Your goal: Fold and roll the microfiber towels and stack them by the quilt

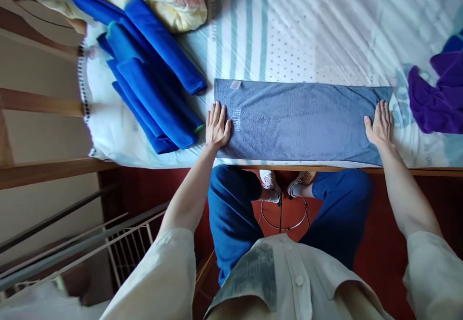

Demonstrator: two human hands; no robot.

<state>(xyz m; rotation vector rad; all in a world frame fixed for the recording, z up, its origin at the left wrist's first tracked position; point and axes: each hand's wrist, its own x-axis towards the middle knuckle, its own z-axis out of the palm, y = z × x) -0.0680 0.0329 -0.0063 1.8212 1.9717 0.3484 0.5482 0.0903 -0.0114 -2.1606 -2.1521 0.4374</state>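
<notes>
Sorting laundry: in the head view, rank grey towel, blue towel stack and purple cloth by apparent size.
Largest: grey towel
blue towel stack
purple cloth, though the frame edge cuts it off, so its rank is unsure.

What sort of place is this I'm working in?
Most likely a bedroom at home. The grey towel under the left hand and right hand lies on a striped sheet, edged by a wooden bed frame, with folded blue towels and patterned bedding beside it.
</notes>
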